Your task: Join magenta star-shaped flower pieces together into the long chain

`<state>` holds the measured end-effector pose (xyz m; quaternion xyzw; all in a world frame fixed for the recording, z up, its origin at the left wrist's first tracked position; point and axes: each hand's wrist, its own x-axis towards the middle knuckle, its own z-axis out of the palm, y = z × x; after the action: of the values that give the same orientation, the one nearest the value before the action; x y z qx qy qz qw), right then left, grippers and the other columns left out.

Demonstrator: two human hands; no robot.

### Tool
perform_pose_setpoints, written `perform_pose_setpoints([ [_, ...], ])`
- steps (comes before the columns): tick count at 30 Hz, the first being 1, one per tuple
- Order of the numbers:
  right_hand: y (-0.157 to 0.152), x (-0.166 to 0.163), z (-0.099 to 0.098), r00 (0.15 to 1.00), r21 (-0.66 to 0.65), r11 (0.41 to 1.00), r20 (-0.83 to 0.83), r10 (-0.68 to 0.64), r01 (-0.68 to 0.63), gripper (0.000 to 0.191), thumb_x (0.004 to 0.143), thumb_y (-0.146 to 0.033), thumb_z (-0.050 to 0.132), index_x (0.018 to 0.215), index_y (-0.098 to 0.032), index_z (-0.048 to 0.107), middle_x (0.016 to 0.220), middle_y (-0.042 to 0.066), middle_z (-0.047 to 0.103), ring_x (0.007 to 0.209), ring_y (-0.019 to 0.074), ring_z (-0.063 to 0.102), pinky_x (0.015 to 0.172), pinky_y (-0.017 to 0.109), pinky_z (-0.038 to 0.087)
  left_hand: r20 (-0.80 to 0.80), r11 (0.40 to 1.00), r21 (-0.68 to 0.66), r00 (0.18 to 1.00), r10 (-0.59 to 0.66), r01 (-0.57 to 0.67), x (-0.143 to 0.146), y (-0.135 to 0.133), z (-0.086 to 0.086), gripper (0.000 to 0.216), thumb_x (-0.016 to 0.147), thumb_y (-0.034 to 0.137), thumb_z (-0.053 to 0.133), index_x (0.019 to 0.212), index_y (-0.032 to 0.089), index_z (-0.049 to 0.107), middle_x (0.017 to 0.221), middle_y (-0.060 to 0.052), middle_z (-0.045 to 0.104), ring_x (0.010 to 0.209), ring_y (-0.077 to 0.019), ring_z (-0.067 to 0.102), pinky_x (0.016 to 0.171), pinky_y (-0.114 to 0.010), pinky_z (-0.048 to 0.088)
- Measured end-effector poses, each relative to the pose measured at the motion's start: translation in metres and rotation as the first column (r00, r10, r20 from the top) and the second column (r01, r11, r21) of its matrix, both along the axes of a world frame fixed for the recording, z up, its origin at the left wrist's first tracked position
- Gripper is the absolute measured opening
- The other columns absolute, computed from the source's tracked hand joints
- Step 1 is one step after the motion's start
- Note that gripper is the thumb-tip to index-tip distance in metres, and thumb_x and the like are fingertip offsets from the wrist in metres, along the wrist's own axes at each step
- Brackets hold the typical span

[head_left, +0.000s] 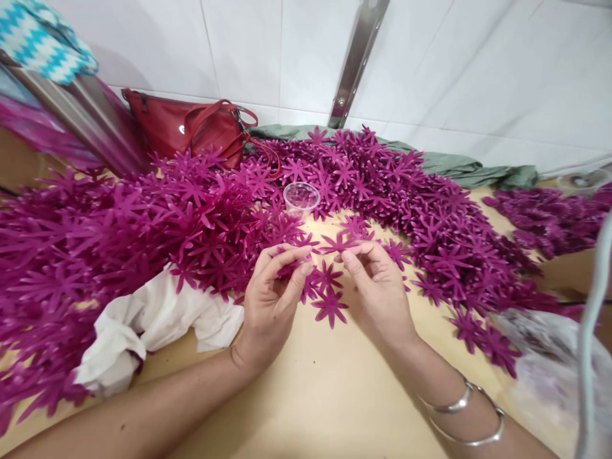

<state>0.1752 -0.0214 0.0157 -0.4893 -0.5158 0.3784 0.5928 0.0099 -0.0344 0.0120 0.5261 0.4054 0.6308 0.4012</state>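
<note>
My right hand [380, 294] pinches a purple star-shaped artificial flower piece [338, 243] by one side, between thumb and forefinger. Across from it, my left hand [273, 298] is closed in a pinch, its fingertips a little left of that piece. Whatever lies between the left fingers is too small to make out. Just below and between both hands, loose purple flower pieces [331, 307] lie on the yellowish tabletop [306, 395]. A clear plastic cup [301, 197] stands beyond my fingers, against the heap of purple flower pieces [210, 217].
The heap curves round to the right [411, 197]. Crumpled white cloth or paper [157, 312] lies beside my left forearm. At the back are a red bag [162, 124] and green fabric [449, 167]. Clear plastic [549, 357] and a pale upright cable or tube [591, 325] are at right.
</note>
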Motion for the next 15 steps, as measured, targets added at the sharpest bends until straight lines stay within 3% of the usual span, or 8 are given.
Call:
perform_pose_setpoints([
  [1,0.002,0.002,-0.001,1.000,-0.001,1.000,-0.009,-0.020,0.020,0.013,0.093,-0.034,0.075,0.089,-0.024,0.067,0.086,-0.001,0.067,0.081,0.0160,0.062,0.080,0.031,0.050,0.011,0.999,-0.019,1.000,-0.029,0.029,0.001,-0.003,0.002,0.017,0.095,0.022,0.071,0.111,0.026,0.078,0.115,-0.004,0.063,0.114,-0.0151,0.062,0.095,-0.023,0.055],
  [3,0.006,0.005,-0.002,0.999,0.002,0.999,-0.026,-0.046,0.046,0.016,0.089,-0.034,0.078,0.086,-0.023,0.067,0.090,0.000,0.068,0.083,0.0163,0.061,0.079,0.031,0.050,0.007,0.976,-0.082,0.979,-0.203,0.203,0.005,-0.012,0.004,0.016,0.098,0.023,0.067,0.109,0.024,0.078,0.112,-0.006,0.064,0.105,-0.0157,0.066,0.089,-0.025,0.057],
  [4,0.007,0.006,-0.002,0.998,0.006,0.998,-0.035,-0.056,0.056,0.017,0.088,-0.033,0.079,0.085,-0.023,0.066,0.093,0.001,0.068,0.084,0.0165,0.061,0.079,0.031,0.050,-0.014,0.929,-0.111,0.934,-0.356,0.352,0.007,-0.016,0.004,0.018,0.098,0.023,0.065,0.110,0.023,0.079,0.110,-0.007,0.067,0.099,-0.0161,0.068,0.084,-0.027,0.058],
  [6,0.009,0.007,-0.002,0.996,0.002,0.997,-0.059,-0.074,0.074,0.018,0.085,-0.032,0.081,0.082,-0.023,0.066,0.093,0.001,0.067,0.085,0.0165,0.061,0.078,0.031,0.049,-0.106,0.771,-0.139,0.765,-0.636,0.622,0.012,-0.023,0.003,0.021,0.100,0.020,0.061,0.111,0.021,0.079,0.106,-0.009,0.072,0.096,-0.0184,0.070,0.084,-0.031,0.058],
  [8,0.010,0.007,-0.002,0.993,-0.022,0.996,-0.084,-0.084,0.083,0.019,0.084,-0.031,0.082,0.081,-0.023,0.065,0.085,-0.001,0.065,0.078,0.0151,0.058,0.074,0.029,0.048,-0.204,0.663,-0.136,0.634,-0.746,0.736,0.015,-0.026,-0.001,0.027,0.101,0.017,0.055,0.115,0.019,0.078,0.111,-0.012,0.075,0.105,-0.0216,0.071,0.094,-0.035,0.057],
  [10,0.010,0.007,-0.002,0.992,-0.043,0.996,-0.098,-0.082,0.078,0.019,0.084,-0.030,0.082,0.080,-0.023,0.064,0.077,-0.003,0.062,0.071,0.0136,0.055,0.070,0.027,0.046,-0.248,0.686,-0.131,0.647,-0.721,0.715,0.017,-0.025,-0.005,0.031,0.102,0.016,0.050,0.119,0.019,0.076,0.121,-0.014,0.074,0.117,-0.0229,0.069,0.106,-0.039,0.053],
  [15,0.012,0.008,-0.003,0.992,-0.007,0.996,-0.091,-0.091,0.091,0.017,0.084,-0.027,0.079,0.091,-0.024,0.064,0.082,-0.003,0.063,0.073,0.0137,0.056,0.068,0.026,0.047,-0.283,0.904,-0.132,0.858,-0.428,0.408,0.011,-0.008,-0.015,0.031,0.104,0.020,0.049,0.120,0.023,0.075,0.139,-0.013,0.065,0.137,-0.0237,0.058,0.119,-0.042,0.043],
])
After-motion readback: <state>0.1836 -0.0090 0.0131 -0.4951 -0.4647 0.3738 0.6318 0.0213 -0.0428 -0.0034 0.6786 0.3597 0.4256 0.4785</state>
